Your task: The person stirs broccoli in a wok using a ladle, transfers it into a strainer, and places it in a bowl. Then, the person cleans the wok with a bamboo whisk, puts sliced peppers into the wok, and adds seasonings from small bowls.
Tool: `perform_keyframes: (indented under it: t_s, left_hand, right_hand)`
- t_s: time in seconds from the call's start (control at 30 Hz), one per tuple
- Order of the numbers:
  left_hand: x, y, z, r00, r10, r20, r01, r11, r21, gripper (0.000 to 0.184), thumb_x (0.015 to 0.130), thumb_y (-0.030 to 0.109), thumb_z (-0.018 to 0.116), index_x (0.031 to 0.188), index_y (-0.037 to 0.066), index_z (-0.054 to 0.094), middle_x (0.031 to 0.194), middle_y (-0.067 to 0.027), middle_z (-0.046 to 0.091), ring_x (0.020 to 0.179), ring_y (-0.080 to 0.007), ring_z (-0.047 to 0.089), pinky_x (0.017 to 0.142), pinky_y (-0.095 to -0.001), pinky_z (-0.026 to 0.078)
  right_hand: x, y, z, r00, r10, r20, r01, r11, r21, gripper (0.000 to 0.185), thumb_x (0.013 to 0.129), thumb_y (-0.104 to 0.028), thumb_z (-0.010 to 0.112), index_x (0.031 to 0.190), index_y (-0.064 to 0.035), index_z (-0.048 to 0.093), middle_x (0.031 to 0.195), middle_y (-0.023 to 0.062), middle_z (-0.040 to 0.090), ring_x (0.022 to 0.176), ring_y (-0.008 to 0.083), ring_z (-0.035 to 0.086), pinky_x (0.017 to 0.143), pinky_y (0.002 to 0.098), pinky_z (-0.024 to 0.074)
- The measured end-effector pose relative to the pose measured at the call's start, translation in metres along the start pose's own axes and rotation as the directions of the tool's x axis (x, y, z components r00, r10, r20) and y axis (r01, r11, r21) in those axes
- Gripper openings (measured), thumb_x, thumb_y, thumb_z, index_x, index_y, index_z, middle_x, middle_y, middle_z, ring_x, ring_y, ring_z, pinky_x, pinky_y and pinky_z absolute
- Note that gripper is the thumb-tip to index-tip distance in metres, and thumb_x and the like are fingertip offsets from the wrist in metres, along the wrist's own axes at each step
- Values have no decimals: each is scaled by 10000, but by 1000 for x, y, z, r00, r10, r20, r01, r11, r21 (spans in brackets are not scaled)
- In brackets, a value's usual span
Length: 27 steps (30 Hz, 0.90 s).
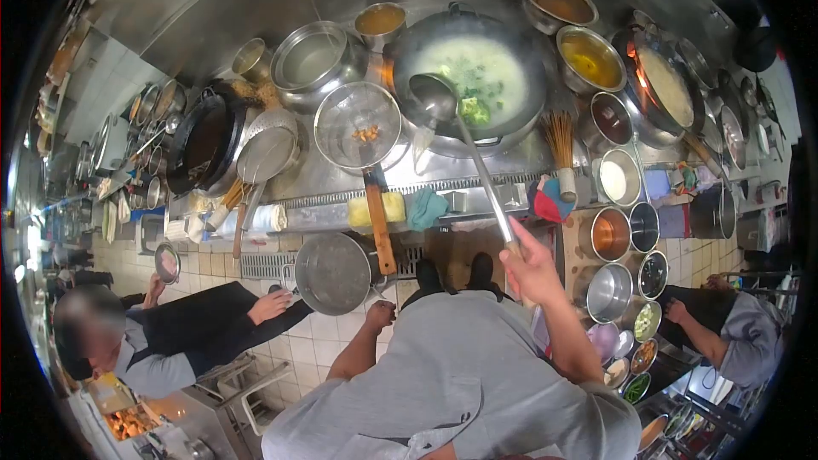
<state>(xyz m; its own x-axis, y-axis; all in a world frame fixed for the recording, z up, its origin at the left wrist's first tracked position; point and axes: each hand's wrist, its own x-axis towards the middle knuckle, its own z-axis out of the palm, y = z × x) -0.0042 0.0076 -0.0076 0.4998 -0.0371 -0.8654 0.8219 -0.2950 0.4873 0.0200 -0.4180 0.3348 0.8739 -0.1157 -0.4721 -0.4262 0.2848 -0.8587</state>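
Observation:
My right hand (535, 268) is closed around the handle of a long metal ladle (483, 172). The ladle's bowl hangs over the left side of a large wok (535, 119), where green vegetables (475, 111) sit in pale, cloudy liquid. My left hand (381, 315) is low beside my body, its fingers curled with nothing visible in them. It is just right of a grey pot (332, 274). Above that pot, a wood-handled strainer (358, 115) with small orange-brown bits in it rests on the stove counter.
Flames rise beside a second wok (666, 89) at right. Metal bowls of liquid (590, 60) and ingredient containers (610, 232) line the right side. A bamboo brush (562, 153) stands by the wok. One co-worker (170, 341) reaches toward the grey pot; another (741, 332) is at far right.

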Motion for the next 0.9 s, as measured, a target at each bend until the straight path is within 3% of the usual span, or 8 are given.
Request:
perform_keyframes:
  t_s: [0.07,0.2,0.4,0.6,0.7,0.77,0.83,0.9]
  left_hand:
    - [-2,6,4,1000,24,-14,-24,1000,14,106,939,140,559,926,57,623,708,6,556,569,-108,502,490,-285,414]
    - [2,2,1,996,50,79,-53,998,35,187,910,199,602,995,41,653,769,-54,640,648,-154,618,556,-310,503]
    - [-12,3,11,1000,20,-23,-19,997,74,194,910,191,605,1029,41,637,742,-37,623,624,-153,590,541,-317,495]
    - [-18,-20,6,998,-1,-58,5,998,66,219,912,218,635,1040,41,640,748,-48,633,620,-156,596,538,-327,499]
    - [-10,-29,2,999,38,4,-38,989,144,217,906,218,643,1021,35,648,755,-51,640,623,-156,603,534,-329,499]
    - [4,-47,-2,965,258,52,-261,919,295,216,901,215,642,1011,29,651,752,-53,644,622,-158,607,530,-329,498]
    - [-2,-39,1,957,289,21,-282,909,306,218,897,212,641,1006,24,653,748,-55,647,618,-160,608,526,-329,497]
    - [-33,-2,16,988,123,-97,-106,980,170,222,893,211,640,1006,20,652,743,-58,649,612,-164,609,522,-327,495]
  right_hand:
    - [15,9,-3,990,-116,-77,96,969,-229,704,951,-53,627,1574,-153,314,646,-15,507,436,79,455,399,270,394]
    - [55,-8,-6,981,-134,-139,129,991,-45,664,972,-90,592,1571,-121,306,647,-3,504,440,85,463,388,273,398]
    - [111,-8,-16,986,-70,-149,105,965,239,585,968,-109,586,1511,-80,371,683,22,513,416,114,452,363,291,398]
    - [120,-15,-7,991,16,-133,29,942,334,551,961,-105,579,1477,-88,389,706,30,530,431,117,463,362,290,376]
    - [131,-10,-14,994,16,-104,42,845,533,396,973,-118,573,1356,-107,472,729,33,542,447,111,461,367,278,358]
    - [139,-1,-27,999,-20,45,-18,714,700,250,987,-119,559,1231,-123,502,736,31,544,453,102,459,370,266,351]
    - [139,1,-33,986,-68,153,-82,601,795,136,1001,-121,546,1132,-137,513,736,28,542,453,95,455,369,257,353]
    - [128,2,-35,968,-108,226,-137,526,839,58,1015,-124,532,1060,-149,505,729,26,537,444,88,450,364,250,365]
